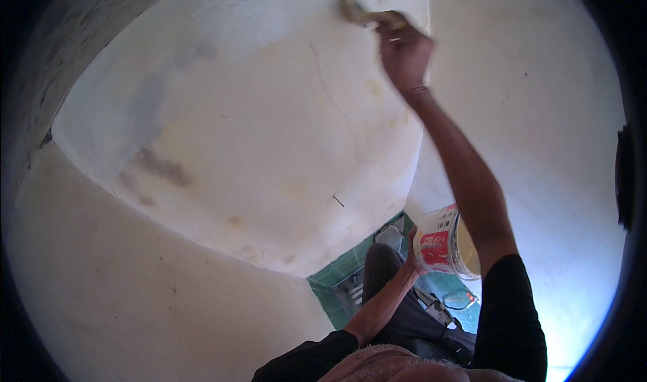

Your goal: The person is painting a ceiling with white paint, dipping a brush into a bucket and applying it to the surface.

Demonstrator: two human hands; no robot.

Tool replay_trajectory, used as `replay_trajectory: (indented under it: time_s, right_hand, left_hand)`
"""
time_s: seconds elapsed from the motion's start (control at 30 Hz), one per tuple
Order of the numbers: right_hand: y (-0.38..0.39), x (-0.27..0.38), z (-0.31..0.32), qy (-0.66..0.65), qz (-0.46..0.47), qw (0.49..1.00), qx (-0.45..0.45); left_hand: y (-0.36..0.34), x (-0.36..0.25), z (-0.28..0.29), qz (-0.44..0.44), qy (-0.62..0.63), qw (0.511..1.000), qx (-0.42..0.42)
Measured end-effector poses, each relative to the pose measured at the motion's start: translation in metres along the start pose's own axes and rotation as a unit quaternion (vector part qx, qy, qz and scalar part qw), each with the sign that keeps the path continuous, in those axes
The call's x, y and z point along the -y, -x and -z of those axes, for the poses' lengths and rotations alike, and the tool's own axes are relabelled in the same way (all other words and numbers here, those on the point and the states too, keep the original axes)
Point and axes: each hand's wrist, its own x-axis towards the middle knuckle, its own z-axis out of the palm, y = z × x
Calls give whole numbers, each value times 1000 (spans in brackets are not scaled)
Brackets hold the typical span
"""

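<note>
High up, my right hand [406, 51] is closed around the handle of a paintbrush [351, 9]. The bristles are at the pale wall [256, 132], near its upper right part; whether they touch it I cannot tell. Lower down, my left hand [413, 255] grips the side of a white and red paint bucket [435, 247], with most of its fingers hidden. The bucket is tilted, and its pale inside shows partly behind my right arm. A thin crack runs down the wall below the brush, and brownish and grey stains mark its left side.
A nail [338, 200] sticks out of the wall lower down. Plain pale walls [532, 112] meet it on both sides. Below are green tiles [328, 298], a clear container [391, 235] and an orange-tipped hose or cable [471, 299] near my legs.
</note>
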Motion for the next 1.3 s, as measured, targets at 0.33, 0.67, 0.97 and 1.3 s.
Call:
replay_trajectory:
  time_s: [0.33,0.67,0.97,1.3]
  right_hand:
    - [27,168,3,-388,-114,892,200]
    - [-5,-41,32,-8,-127,992,19]
    - [10,84,-35,-54,17,998,-24]
    - [-37,181,-44,-450,-146,880,36]
  left_hand:
    - [9,-3,4,-5,0,990,-142]
    - [4,-6,-3,10,-35,998,-56]
    - [8,-4,11,3,16,998,-62]
    - [12,-9,28,-14,26,998,-57]
